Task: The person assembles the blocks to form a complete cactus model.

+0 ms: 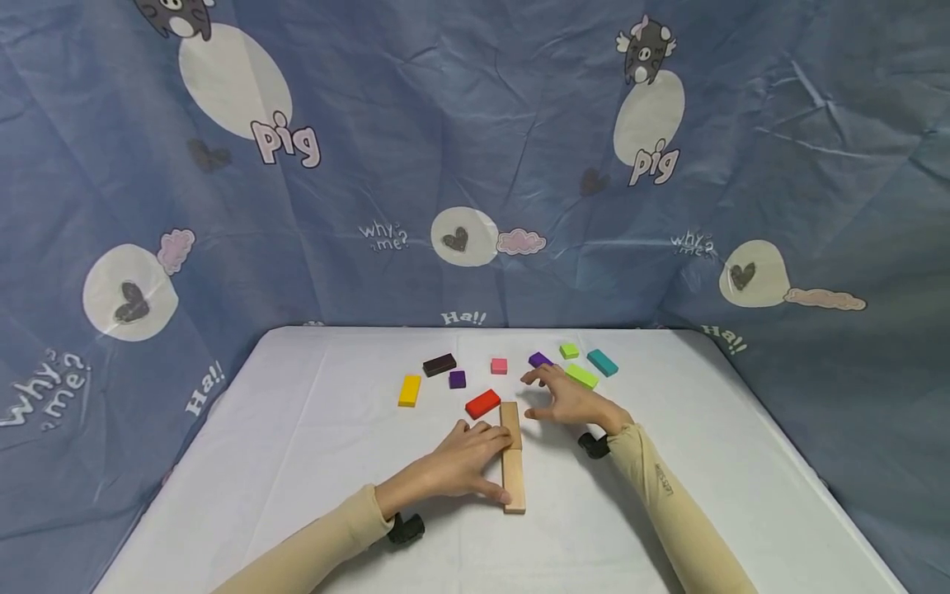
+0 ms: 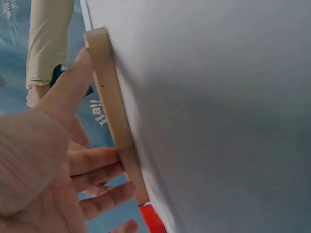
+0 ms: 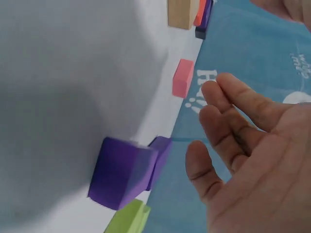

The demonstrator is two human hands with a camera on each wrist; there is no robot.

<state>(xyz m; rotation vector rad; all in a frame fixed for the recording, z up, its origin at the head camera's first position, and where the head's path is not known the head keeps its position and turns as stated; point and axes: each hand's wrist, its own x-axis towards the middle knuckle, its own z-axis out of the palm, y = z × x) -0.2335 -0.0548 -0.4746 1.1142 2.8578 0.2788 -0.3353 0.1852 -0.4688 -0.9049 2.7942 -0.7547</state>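
Two plain wooden blocks lie end to end on the white table, a far block [image 1: 510, 417] and a near block [image 1: 514, 478]. My left hand [image 1: 467, 459] touches their left side, its thumb at the near block and its fingertips around the joint. In the left wrist view, thumb and fingers meet the same long side of the wooden row [image 2: 109, 87]. My right hand [image 1: 571, 398] hovers to the right of the row, fingers loosely spread and holding nothing. Under it, in the right wrist view, are a large purple block [image 3: 119, 172] and a pink block [image 3: 182, 78].
Beyond the row lie a red block [image 1: 483, 403], a yellow block [image 1: 409, 390], a dark brown block [image 1: 439, 365] and a small purple block [image 1: 457, 379]. At the back right are a teal block [image 1: 602, 362] and a lime block [image 1: 582, 377]. A printed blue cloth [image 1: 475, 165] hangs behind.
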